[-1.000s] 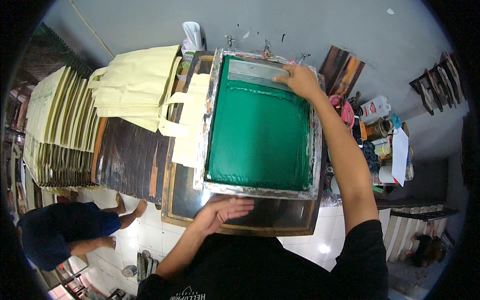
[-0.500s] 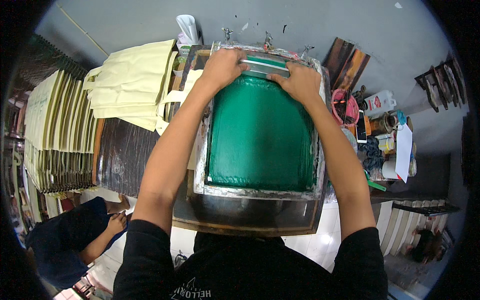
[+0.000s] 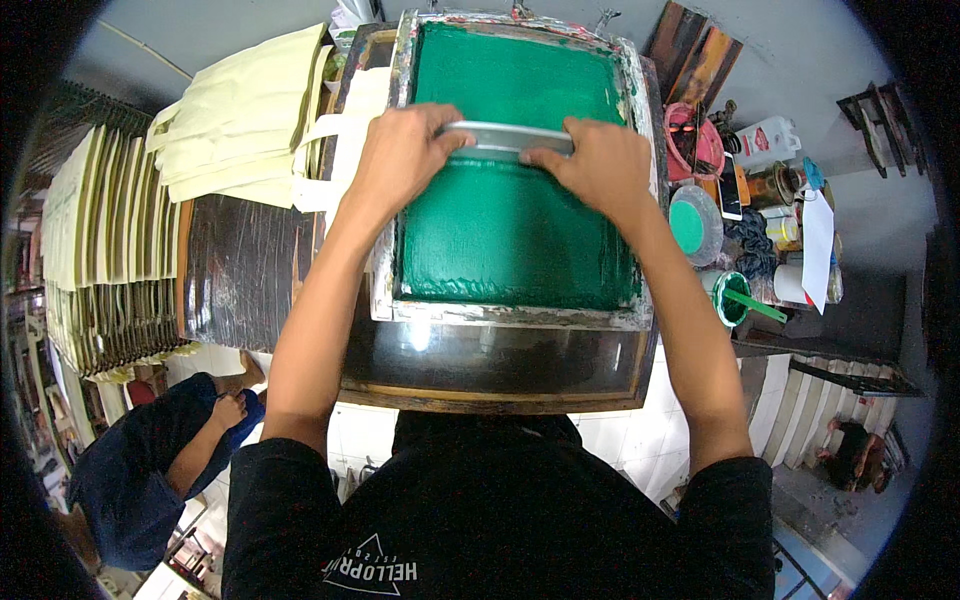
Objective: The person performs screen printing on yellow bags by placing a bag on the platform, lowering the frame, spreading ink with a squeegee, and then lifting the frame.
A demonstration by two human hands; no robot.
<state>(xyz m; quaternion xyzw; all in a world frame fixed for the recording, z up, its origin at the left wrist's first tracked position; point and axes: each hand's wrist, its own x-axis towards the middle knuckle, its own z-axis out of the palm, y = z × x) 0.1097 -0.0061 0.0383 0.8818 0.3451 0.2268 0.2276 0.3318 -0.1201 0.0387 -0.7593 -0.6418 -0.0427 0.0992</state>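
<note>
A screen-printing frame (image 3: 520, 316) lies on a dark table, its mesh (image 3: 515, 230) coated with wet green ink. Both of my hands grip a squeegee (image 3: 510, 138) with a pale metal handle, held crosswise over the upper middle of the mesh. My left hand (image 3: 408, 150) is closed around its left end, and my right hand (image 3: 600, 160) around its right end. An ink ridge runs along the squeegee's near side. Its blade is hidden by the handle. Beneath the frame's left edge, part of a cream fabric bag (image 3: 350, 160) sticks out.
Cream bags (image 3: 240, 120) are stacked at the left, beside a rack of hanging bags (image 3: 110, 220). On the right stand a pink basket (image 3: 693, 140), a phone (image 3: 732, 190), a tub of green ink (image 3: 730, 300) and a white jug (image 3: 768, 140). Another person (image 3: 150, 450) sits at lower left.
My hands have drawn the squeegee from the frame's far end toward me, to the upper middle of the mesh. The head view has shifted, with the frame now higher in the picture.
</note>
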